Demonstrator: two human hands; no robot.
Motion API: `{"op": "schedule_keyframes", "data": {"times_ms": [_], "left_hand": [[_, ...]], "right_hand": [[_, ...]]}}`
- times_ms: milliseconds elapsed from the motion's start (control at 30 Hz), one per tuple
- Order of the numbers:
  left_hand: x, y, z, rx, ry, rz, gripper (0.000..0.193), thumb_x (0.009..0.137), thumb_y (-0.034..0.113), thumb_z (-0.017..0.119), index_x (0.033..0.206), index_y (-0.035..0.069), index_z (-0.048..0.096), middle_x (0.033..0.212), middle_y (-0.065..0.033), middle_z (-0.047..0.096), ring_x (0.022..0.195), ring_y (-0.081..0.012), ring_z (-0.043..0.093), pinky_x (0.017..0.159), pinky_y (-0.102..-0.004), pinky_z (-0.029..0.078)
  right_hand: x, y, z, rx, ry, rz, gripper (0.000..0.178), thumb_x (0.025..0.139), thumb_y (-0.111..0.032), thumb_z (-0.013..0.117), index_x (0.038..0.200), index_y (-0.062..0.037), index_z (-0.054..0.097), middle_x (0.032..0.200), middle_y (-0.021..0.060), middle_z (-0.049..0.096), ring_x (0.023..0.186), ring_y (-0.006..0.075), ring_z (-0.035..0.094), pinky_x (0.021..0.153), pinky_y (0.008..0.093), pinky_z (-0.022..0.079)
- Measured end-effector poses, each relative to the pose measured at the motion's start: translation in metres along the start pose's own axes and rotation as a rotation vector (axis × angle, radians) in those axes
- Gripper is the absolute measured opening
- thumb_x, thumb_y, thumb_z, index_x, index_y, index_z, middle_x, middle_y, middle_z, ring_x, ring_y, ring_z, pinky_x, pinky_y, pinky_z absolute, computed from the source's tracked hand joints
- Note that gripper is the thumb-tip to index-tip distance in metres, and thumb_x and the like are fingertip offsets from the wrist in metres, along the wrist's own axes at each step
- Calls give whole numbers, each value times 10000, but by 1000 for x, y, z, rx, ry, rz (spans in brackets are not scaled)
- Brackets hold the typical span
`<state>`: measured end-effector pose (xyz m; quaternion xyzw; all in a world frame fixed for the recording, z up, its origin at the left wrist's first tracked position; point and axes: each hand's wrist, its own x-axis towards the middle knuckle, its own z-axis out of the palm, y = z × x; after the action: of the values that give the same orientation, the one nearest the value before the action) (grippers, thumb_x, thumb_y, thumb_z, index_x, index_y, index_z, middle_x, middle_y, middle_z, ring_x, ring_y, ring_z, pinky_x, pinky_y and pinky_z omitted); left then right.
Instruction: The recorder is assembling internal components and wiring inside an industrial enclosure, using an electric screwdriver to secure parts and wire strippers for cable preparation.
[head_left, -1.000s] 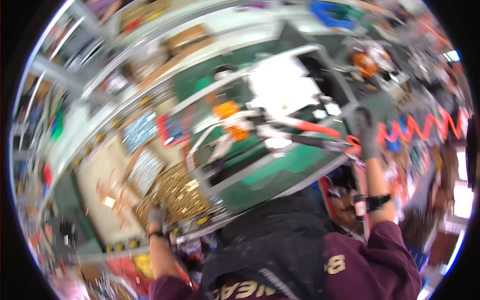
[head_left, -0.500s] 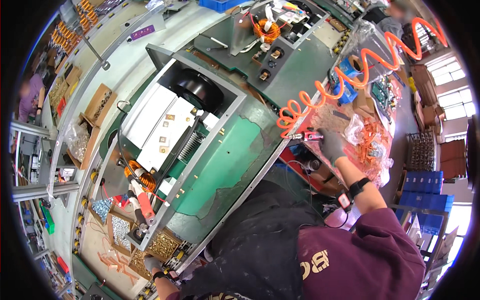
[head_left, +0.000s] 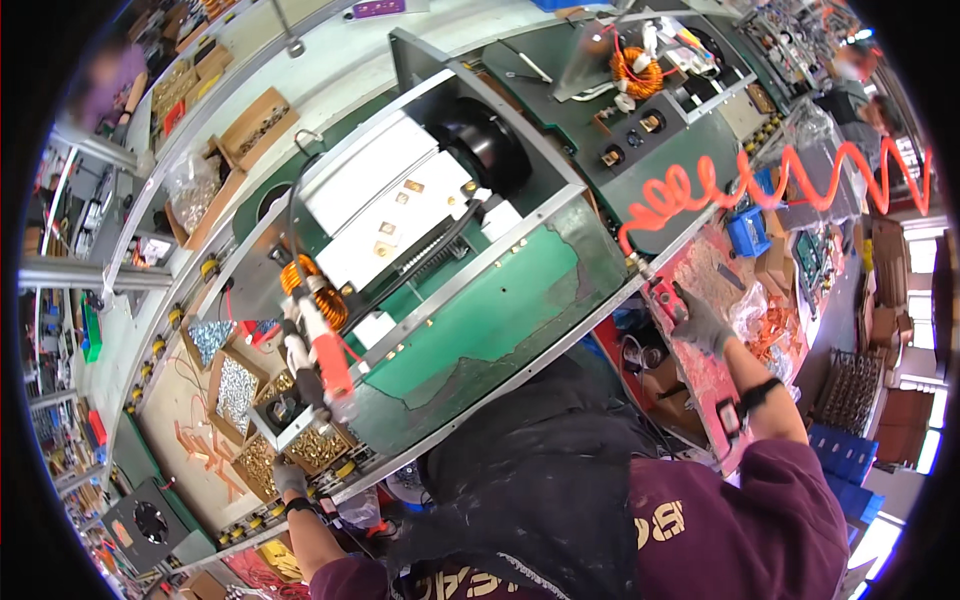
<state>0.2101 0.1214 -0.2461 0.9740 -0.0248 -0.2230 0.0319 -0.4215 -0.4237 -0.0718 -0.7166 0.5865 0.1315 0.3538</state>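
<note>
My gloved right hand (head_left: 703, 328) is closed around a red air tool (head_left: 663, 298), whose metal end meets an orange coiled hose (head_left: 700, 187). It is held over the red-topped bench at the right. At the lower left, my gloved left hand (head_left: 290, 478) is at the edge of a box of small brass-coloured fasteners (head_left: 257, 466); its fingertips are hard to make out. Between my hands stands a grey metal chassis (head_left: 470, 292) with white blocks (head_left: 385, 215), a black round fan-like part (head_left: 485, 150) and an orange-wound copper coil (head_left: 315, 292).
Boxes of silver screws (head_left: 236, 395) and bluish fasteners (head_left: 210, 340) stand left of the chassis. A red-handled tool (head_left: 330, 362) hangs over its near left corner. Another unit with a coil (head_left: 637, 72) is behind. Blue bins (head_left: 747, 232) sit on the right bench.
My view has turned, so the chassis appears farther right. The right hand still holds the air tool, and the left hand remains by the fastener box.
</note>
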Motion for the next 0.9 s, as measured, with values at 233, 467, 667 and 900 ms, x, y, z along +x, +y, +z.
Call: {"op": "schedule_keyframes", "data": {"times_ms": [233, 467, 667, 900], "left_hand": [[-36, 28, -33, -1, -93, 211, 387, 727, 150, 646, 1080, 19, 555, 1034, -210, 621, 974, -351, 594, 832, -386, 470], [-7, -23, 2, -240, -118, 145, 317, 674, 298, 702, 896, 73, 679, 896, -149, 670, 867, -297, 639, 779, -372, 493], [-26, -7, -31, -1353, -153, -54, 291, 843, 73, 588, 1120, 1, 540, 815, -51, 595, 608, -120, 534, 512, -260, 479], [-61, -8, -63, -2334, -364, -102, 346, 904, 99, 478, 1241, 25, 460, 1002, -83, 561, 753, -149, 526, 626, -263, 498]], "right_hand": [[-90, -132, -2, 1077, 186, -424, 644, 695, -131, 648, 1290, -86, 404, 894, 66, 544, 673, 146, 474, 590, 258, 396], [-113, -275, 5, 1520, -439, -1092, 311, 726, -271, 729, 820, -163, 453, 765, -4, 407, 616, 136, 425, 513, 292, 346], [-123, -382, 4, 1107, -612, -1571, 205, 805, -268, 656, 886, -119, 540, 740, 43, 624, 594, 180, 618, 529, 326, 483], [-124, -472, 35, 746, -1011, -1817, 80, 910, -212, 521, 898, -134, 540, 769, 52, 615, 697, 186, 632, 554, 373, 523]]}}
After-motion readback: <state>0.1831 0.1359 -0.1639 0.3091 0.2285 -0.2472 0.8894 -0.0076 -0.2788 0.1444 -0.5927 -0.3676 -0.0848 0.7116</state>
